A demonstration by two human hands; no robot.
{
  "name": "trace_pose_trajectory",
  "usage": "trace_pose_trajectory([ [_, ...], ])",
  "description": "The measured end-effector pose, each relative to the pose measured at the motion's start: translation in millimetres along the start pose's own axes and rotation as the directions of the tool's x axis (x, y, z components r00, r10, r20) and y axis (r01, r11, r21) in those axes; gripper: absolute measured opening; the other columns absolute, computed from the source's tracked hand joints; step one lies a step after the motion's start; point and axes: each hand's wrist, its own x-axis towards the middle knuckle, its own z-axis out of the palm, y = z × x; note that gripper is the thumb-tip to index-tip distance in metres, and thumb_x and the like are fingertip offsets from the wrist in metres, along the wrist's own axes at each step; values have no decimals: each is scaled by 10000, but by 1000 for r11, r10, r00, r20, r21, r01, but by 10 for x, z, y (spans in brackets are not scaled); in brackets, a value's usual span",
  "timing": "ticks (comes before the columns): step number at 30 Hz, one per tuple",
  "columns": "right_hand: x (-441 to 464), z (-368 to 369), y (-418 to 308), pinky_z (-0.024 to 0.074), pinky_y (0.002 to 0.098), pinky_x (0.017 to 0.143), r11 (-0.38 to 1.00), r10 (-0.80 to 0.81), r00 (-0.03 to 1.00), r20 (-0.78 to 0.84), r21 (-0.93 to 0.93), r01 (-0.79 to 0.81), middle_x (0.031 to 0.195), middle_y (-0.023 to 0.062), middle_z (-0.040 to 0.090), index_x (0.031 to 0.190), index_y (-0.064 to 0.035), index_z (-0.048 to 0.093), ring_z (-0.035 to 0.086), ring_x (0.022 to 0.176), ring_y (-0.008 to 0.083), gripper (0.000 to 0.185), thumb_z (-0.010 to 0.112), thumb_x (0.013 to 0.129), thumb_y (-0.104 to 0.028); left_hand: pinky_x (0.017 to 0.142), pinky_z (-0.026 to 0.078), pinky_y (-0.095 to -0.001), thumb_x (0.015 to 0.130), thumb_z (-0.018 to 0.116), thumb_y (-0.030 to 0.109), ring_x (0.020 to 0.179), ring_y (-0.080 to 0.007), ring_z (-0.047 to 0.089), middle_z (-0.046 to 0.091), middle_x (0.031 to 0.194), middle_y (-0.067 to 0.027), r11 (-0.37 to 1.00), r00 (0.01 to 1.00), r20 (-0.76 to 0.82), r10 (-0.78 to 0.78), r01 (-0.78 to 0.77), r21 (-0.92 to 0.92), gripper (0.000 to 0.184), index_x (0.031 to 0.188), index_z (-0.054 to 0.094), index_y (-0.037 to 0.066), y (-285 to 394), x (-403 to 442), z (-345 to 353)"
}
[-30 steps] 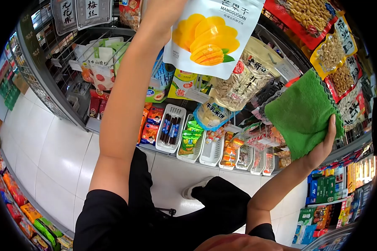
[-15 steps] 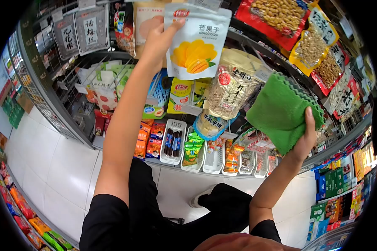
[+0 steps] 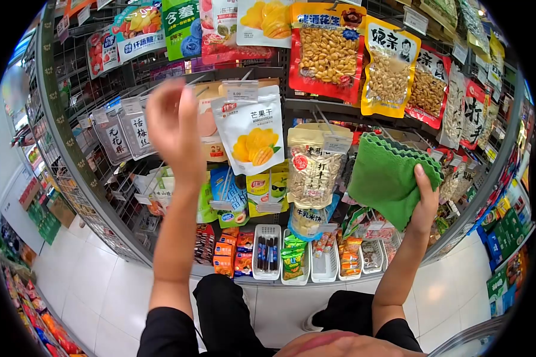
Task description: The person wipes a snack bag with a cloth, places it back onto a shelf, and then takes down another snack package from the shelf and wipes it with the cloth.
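Observation:
My left hand, a little blurred, is raised in front of the rack with its fingers apart and nothing in it. Just to its right hangs a white pouch of dried mango on a hook, apart from my hand. My right hand grips a folded green cloth with zigzag edges, thumb on top and the other fingers hidden behind it. Left of the cloth hangs a gold peanut bag, with a blue-edged rice cracker bag below.
A wire rack holds several rows of snack bags on hooks, with price tags sticking out. White baskets of small snacks line its bottom shelf. Red and yellow nut bags hang at upper right. Pale floor tiles lie below.
My left hand has let go of the mango pouch and moved left; the pouch now hangs on its hook. The view has tilted up, showing more upper bags. My right hand keeps the cloth.

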Motion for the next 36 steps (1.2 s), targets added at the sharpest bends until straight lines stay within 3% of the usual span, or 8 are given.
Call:
trace_pose_trajectory([
  [4, -37, -18, -23, 458, 328, 976, 1000, -7, 1000, 2, -10, 7, 1175, 84, 658, 1258, 15, 607, 618, 1068, 180, 369, 665, 960, -196, 914, 493, -288, 916, 734, 282, 1081, -154, 618, 651, 1222, -125, 993, 955, 272, -114, 106, 44, 505, 1282, 591, -35, -420, 1022, 594],
  [7, -98, 24, -75, 453, 322, 966, 999, -23, 1000, 1, -46, 23, 1153, 74, 659, 1237, 17, 614, 613, 1050, 171, 355, 671, 956, -192, 888, 518, -337, 924, 663, 159, 1057, -186, 634, 689, 1132, -120, 928, 954, 149, -259, 203, 312, 369, 1235, 605, -30, -939, 1377, 1171],
  [13, -175, -1, -165, 472, 314, 910, 998, -66, 998, 11, -23, 66, 1057, 61, 677, 1116, 17, 668, 625, 966, 158, 258, 677, 942, -173, 774, 577, -317, 812, 828, 418, 996, -196, 690, 625, 1271, -186, 880, 813, 384, -437, 300, 368, 857, 1417, 457, -61, -1110, 1518, 1305],
  [19, -184, -17, -200, 473, 312, 907, 996, -83, 996, 13, -24, 83, 1048, 61, 682, 1096, 17, 677, 627, 957, 157, 247, 676, 942, -175, 849, 556, -303, 853, 803, 331, 1007, -181, 687, 681, 1178, -154, 882, 699, 542, -467, 405, 239, 728, 1389, 498, -57, -1084, 1485, 1338],
  [25, -146, -37, -135, 464, 314, 924, 997, -73, 997, 20, -15, 73, 1070, 60, 679, 1135, 21, 663, 623, 976, 161, 276, 671, 947, -181, 918, 508, -357, 894, 680, 148, 1103, -214, 611, 661, 1205, -146, 989, 856, 503, -118, 57, 135, 488, 1327, 539, -27, -1048, 1436, 1401],
  [28, -125, -19, -109, 461, 314, 929, 997, -82, 996, 29, 0, 82, 1075, 59, 677, 1157, 18, 654, 621, 982, 162, 286, 672, 949, -178, 929, 496, -354, 887, 682, 142, 1095, -216, 612, 663, 1194, -135, 998, 883, 469, -23, 48, -43, 457, 1300, 571, -18, -1038, 1397, 1377],
  [31, -110, 20, -59, 464, 312, 922, 995, -101, 995, -7, 6, 102, 1070, 55, 677, 1160, 14, 652, 620, 976, 157, 279, 672, 953, -172, 917, 496, -350, 889, 679, 123, 1051, -203, 625, 673, 1148, -125, 969, 841, 484, -241, 187, 159, 386, 1241, 608, -20, -810, 1347, 1275],
  [36, -115, 44, -71, 469, 306, 910, 999, -39, 997, 72, -31, 42, 1070, 49, 678, 1159, 12, 653, 619, 973, 142, 276, 679, 956, -173, 862, 511, -316, 895, 667, 63, 958, -168, 641, 693, 1069, -93, 999, 924, 381, 4, -18, 32, 325, 1209, 632, -17, -396, 1274, 1243],
])
